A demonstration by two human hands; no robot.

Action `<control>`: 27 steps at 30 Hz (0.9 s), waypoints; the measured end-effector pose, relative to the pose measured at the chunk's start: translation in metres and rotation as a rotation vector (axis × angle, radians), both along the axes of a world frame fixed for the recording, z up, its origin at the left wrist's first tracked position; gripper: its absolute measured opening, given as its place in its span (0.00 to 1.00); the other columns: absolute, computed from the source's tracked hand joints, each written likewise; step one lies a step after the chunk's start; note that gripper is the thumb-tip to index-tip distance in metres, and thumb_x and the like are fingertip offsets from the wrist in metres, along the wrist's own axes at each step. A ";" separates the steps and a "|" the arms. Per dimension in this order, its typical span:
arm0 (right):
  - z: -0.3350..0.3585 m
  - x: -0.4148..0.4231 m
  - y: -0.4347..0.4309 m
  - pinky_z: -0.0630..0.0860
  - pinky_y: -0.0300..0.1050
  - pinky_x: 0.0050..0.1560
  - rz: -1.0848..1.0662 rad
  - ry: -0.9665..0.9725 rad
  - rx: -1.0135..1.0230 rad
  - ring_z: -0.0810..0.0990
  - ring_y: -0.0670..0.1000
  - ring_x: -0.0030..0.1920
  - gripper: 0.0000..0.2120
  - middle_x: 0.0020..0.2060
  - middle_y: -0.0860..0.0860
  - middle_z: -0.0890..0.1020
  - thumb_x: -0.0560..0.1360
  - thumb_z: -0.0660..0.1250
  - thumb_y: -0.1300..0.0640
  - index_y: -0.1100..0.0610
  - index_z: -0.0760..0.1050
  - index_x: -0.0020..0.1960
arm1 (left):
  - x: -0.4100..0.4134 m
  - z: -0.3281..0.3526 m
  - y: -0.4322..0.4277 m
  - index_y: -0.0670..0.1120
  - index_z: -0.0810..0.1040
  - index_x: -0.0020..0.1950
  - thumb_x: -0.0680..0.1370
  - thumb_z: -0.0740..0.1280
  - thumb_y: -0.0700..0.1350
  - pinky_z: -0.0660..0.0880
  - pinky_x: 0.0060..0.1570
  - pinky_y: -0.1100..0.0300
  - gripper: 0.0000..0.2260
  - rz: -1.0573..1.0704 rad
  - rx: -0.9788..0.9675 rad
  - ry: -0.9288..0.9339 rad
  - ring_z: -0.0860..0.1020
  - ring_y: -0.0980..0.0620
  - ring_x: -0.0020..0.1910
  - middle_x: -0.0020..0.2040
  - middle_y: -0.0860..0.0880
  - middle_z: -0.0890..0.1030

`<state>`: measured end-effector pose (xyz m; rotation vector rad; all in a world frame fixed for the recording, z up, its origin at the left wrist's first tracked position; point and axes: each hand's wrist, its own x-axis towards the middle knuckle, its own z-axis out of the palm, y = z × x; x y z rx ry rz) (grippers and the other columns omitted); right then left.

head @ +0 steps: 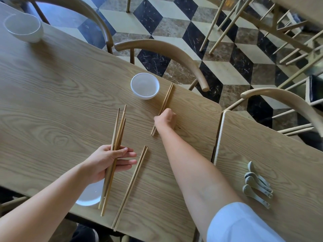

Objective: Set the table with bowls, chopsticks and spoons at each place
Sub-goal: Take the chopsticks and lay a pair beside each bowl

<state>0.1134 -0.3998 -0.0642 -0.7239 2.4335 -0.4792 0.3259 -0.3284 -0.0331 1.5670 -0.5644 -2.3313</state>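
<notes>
White bowls [145,85], three; grey spoons [249,180], four.

No writing, label or number is legible here — none anywhere.

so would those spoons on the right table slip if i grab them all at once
The spoons look like glazed ceramic, so they are probably slick and prone to chipping if knocked together. They lie loosely overlapped, not locked together, so a single grab would likely let some slide out.

Dining room, wooden tables [61,84], chairs [167,48]
</notes>
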 end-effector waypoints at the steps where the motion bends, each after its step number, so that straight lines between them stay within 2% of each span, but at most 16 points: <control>1: 0.001 0.000 0.000 0.81 0.47 0.49 -0.002 -0.002 0.000 0.83 0.58 0.52 0.07 0.50 0.58 0.84 0.72 0.70 0.62 0.62 0.80 0.49 | 0.001 0.000 0.000 0.33 0.78 0.58 0.80 0.65 0.38 0.84 0.44 0.49 0.10 -0.002 0.000 0.000 0.86 0.39 0.47 0.53 0.37 0.85; 8: 0.005 0.004 0.008 0.81 0.48 0.49 -0.024 -0.034 -0.029 0.83 0.58 0.51 0.08 0.48 0.58 0.84 0.71 0.70 0.58 0.62 0.80 0.47 | 0.006 0.002 0.003 0.33 0.78 0.59 0.80 0.65 0.38 0.84 0.45 0.49 0.10 -0.002 -0.009 -0.006 0.86 0.39 0.47 0.53 0.36 0.85; 12: 0.019 0.007 0.031 0.77 0.45 0.50 -0.068 -0.044 -0.026 0.82 0.59 0.53 0.09 0.49 0.59 0.84 0.72 0.69 0.58 0.63 0.81 0.49 | 0.008 0.014 0.008 0.34 0.78 0.58 0.80 0.66 0.39 0.84 0.45 0.49 0.11 -0.016 -0.013 0.002 0.86 0.39 0.47 0.52 0.38 0.86; 16: 0.027 0.031 0.072 0.80 0.46 0.51 -0.138 -0.105 -0.010 0.84 0.59 0.50 0.11 0.47 0.60 0.85 0.70 0.68 0.56 0.61 0.82 0.48 | 0.014 0.032 0.017 0.36 0.79 0.55 0.81 0.66 0.42 0.84 0.40 0.52 0.10 0.011 0.046 0.077 0.86 0.43 0.40 0.47 0.39 0.86; 19: 0.041 0.059 0.107 0.84 0.51 0.45 -0.215 -0.209 -0.005 0.86 0.58 0.38 0.07 0.39 0.57 0.85 0.70 0.67 0.55 0.59 0.79 0.38 | 0.027 0.046 0.018 0.36 0.78 0.54 0.82 0.61 0.43 0.84 0.39 0.54 0.11 -0.006 0.079 0.149 0.86 0.44 0.38 0.44 0.39 0.85; 21: 0.055 0.084 0.136 0.84 0.51 0.40 -0.265 -0.358 -0.045 0.82 0.55 0.29 0.10 0.35 0.57 0.82 0.73 0.67 0.59 0.57 0.75 0.34 | 0.040 0.051 0.023 0.35 0.78 0.55 0.83 0.58 0.43 0.84 0.40 0.53 0.13 -0.043 0.081 0.174 0.86 0.44 0.37 0.43 0.39 0.85; 24: 0.071 0.126 0.179 0.81 0.47 0.33 -0.306 -0.579 -0.155 0.76 0.52 0.26 0.08 0.33 0.57 0.79 0.75 0.65 0.62 0.59 0.76 0.37 | 0.066 0.052 0.029 0.34 0.77 0.54 0.85 0.56 0.42 0.84 0.41 0.52 0.14 -0.119 0.067 0.221 0.86 0.43 0.38 0.41 0.39 0.86; 27: 0.087 0.179 0.213 0.76 0.42 0.28 -0.320 -0.674 -0.218 0.75 0.51 0.26 0.06 0.32 0.56 0.78 0.78 0.64 0.62 0.60 0.77 0.42 | 0.099 0.056 0.036 0.33 0.76 0.53 0.86 0.55 0.42 0.84 0.41 0.52 0.15 -0.181 0.040 0.266 0.87 0.43 0.40 0.43 0.37 0.86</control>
